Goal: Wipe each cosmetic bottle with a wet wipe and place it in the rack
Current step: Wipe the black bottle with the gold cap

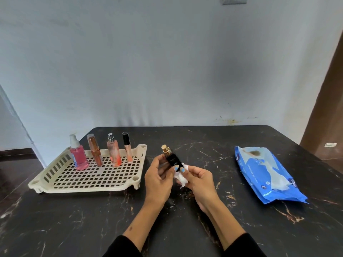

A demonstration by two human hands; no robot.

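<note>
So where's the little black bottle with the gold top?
In the head view, the black bottle is held up over the table's middle, between the left hand and the right hand with the white wipe, just right of the rack.

On my feed I see two bare forearms coming out of black sleeves [122, 246] that end well short of the wrists. The right hand [199, 179] has light blue polish on its fingernails [182, 170]. The left hand [157, 180] wears no rings.
</note>
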